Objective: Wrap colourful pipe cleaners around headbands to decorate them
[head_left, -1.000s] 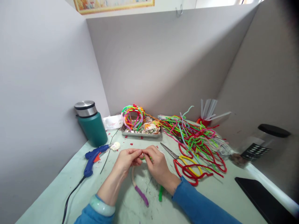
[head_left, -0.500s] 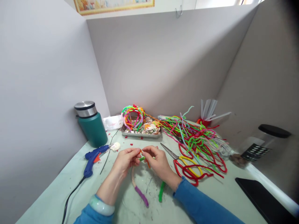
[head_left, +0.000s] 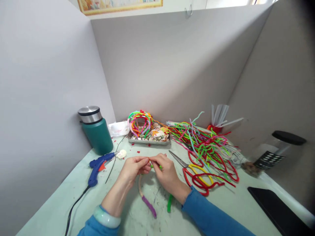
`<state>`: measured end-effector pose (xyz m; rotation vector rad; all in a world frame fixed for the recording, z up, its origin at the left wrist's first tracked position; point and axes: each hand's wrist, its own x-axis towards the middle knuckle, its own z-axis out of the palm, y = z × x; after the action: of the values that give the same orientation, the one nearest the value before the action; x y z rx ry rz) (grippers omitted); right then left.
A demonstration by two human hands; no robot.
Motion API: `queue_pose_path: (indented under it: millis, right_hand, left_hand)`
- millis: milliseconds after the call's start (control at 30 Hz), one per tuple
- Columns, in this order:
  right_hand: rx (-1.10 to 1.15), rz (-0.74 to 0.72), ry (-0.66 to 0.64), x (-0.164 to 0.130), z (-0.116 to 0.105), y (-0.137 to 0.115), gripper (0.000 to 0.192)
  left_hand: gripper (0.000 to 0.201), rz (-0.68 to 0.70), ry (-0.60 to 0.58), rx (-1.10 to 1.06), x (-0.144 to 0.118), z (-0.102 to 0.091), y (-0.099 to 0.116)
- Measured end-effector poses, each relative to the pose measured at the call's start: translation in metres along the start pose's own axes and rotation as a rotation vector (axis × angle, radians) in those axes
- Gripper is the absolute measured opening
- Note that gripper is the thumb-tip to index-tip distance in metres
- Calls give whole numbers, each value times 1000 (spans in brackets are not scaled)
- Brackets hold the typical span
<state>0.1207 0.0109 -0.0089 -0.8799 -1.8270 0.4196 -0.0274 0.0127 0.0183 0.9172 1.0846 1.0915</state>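
Over the table (head_left: 133, 218), left hand (head_left: 136, 167) and right hand (head_left: 165, 172) meet, fingertips pinched.
Both grip a band (head_left: 140, 186), partly hidden; its purple end (head_left: 149, 207) shows between the wrists, a green end (head_left: 169, 204) below the right.

Left hand (head_left: 134, 167) and right hand (head_left: 166, 172), fingers (head_left: 142, 162) close together, purple-ended fuzzy strip (head_left: 149, 206) below, scissors (head_left: 183, 163) to the right
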Motion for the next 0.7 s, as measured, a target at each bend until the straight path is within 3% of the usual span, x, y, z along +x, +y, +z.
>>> queue_pose_path:
  millis: [267,433,567,700]
  right_hand:
    - [27,-8,19,0,2,-2,23]
    - [84,39,-3,2,-1,-5,24]
    - [186,218,-6,5,-1,-4,16]
    - [488,498,-85,9,1,0,9]
  left_hand:
    - [23,15,8,-20,-1,3,0]
    - [27,18,73,-20,-2,5,3]
    - [27,26,81,15,-2,5,3]
    - [28,35,61,70,-2,4,3]
